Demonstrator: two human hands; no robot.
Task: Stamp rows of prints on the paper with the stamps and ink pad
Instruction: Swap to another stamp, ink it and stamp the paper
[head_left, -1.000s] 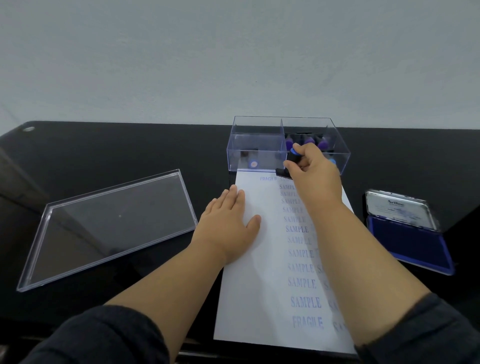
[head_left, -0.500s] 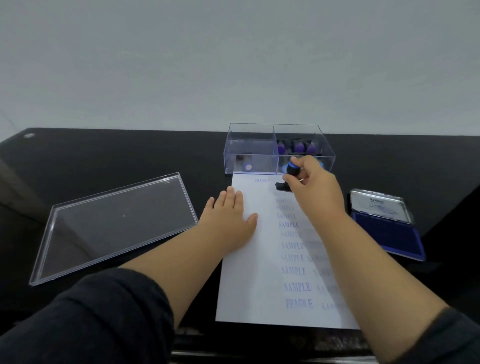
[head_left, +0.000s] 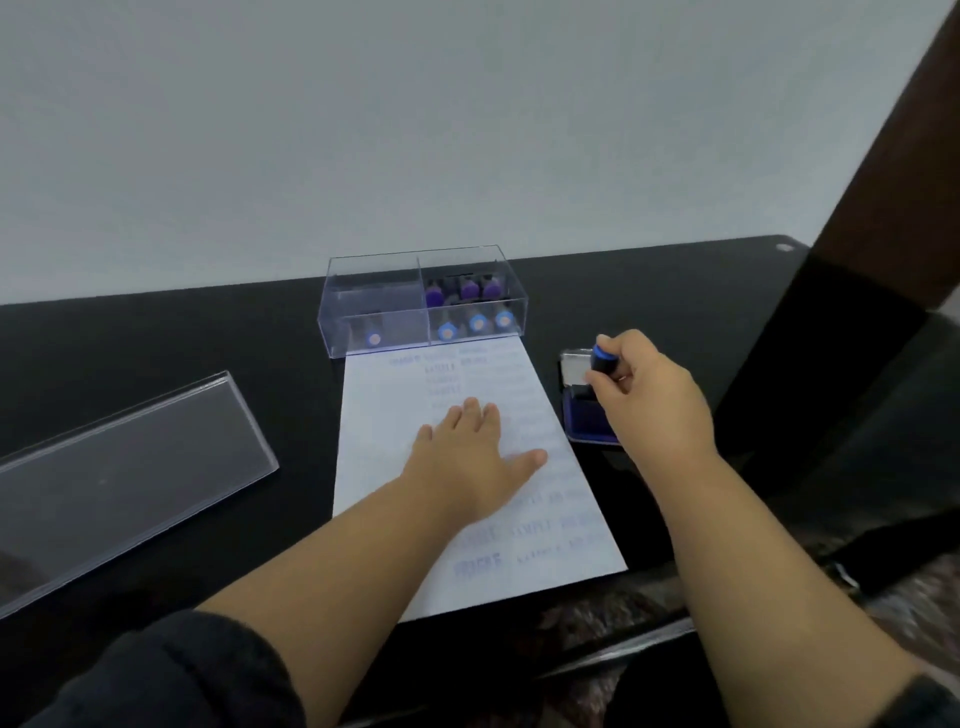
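The paper (head_left: 395, 415) lies on the black table (head_left: 208, 353), long edge running away from the person, w/ faint blue prints in rows down its right half (blurred; a few read as SAMPLE). Left hand (head_left: 470, 462) lies flat on the paper near its middle, fingers straight and close together, thumb stuck out to the right. Right hand (head_left: 649, 400) is just right of the paper, fingers curled round a stamp (head_left: 602, 361) w/ a blue cap and dark body; the stamp sits over the ink pad (head_left: 584, 415), which lies open right beside the paper's right edge, blue pad nearer, silver lid beyond. Can't tell if the stamp face touches the ink.

At the paper's far edge, touching it, stands a clear stamp box (head_left: 374, 291) w/ 2 compartments: right one holds approx 6 more stamps, left one holds 1. Left of the paper, well apart, lies the clear lid (head_left: 130, 467), flat on the table.
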